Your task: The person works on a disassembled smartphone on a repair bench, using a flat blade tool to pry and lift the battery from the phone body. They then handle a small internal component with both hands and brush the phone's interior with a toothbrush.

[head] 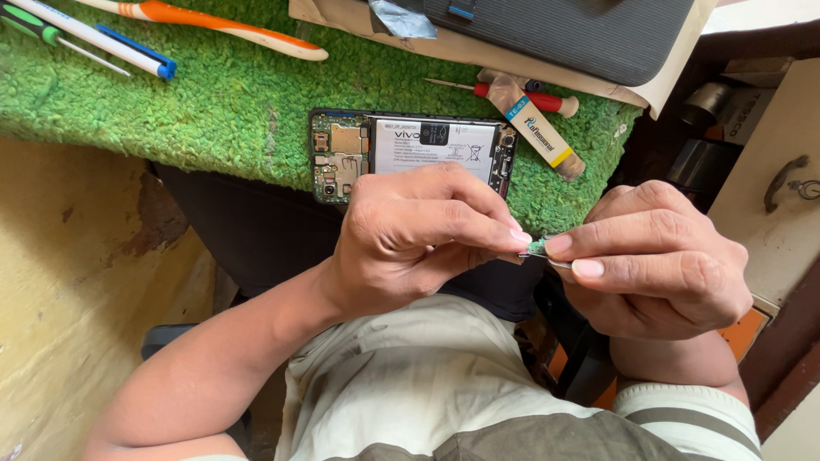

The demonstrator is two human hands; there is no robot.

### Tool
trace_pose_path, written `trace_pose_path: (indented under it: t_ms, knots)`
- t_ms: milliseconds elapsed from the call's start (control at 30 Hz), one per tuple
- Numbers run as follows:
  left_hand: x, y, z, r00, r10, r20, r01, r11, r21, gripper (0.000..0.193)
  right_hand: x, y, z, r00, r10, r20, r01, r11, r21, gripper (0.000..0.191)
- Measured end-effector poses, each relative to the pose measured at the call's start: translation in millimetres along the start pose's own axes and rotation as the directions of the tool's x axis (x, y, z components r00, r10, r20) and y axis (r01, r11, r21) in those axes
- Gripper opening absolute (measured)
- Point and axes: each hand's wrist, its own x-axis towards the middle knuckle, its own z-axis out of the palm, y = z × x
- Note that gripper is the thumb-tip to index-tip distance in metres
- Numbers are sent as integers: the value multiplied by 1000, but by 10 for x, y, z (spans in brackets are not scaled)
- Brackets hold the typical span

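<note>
My left hand [418,230] and my right hand [658,265] meet fingertip to fingertip just below the mat's edge. Between them they pinch a tiny green circuit board [536,247]. A thin metal sliver shows under my right thumb; what it is I cannot tell. Just beyond my left hand, an opened phone [410,152] lies on a green fuzzy mat [213,111] with its back off, showing the board and the white battery label.
A red-handled screwdriver [530,98] and a taped tube-shaped tool [544,135] lie right of the phone. An orange-white brush-like tool [222,26], a white-blue pen [94,38] and a green screwdriver [34,24] lie far left. A grey ribbed case [564,34] sits at the top, a drawer handle [781,181] at the right.
</note>
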Motion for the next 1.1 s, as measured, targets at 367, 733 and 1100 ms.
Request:
trace_pose_path:
  t_ms: [367,733,1100]
  knots:
    - [4,-13,29,1000,-13,-20,13,999,-36,27,-48,36,-11,999,-1,-39,1,1000,-4,25]
    - [-13,-2,-1,1000,-5,4,6,998,-55,31,-53,40,-22,1000,10,-29,-10,1000,-10,24]
    - [7,1,24,1000,-2,-19,2,1000,-10,24,-38,36,-6,1000,1,-30,-1,1000,-17,26]
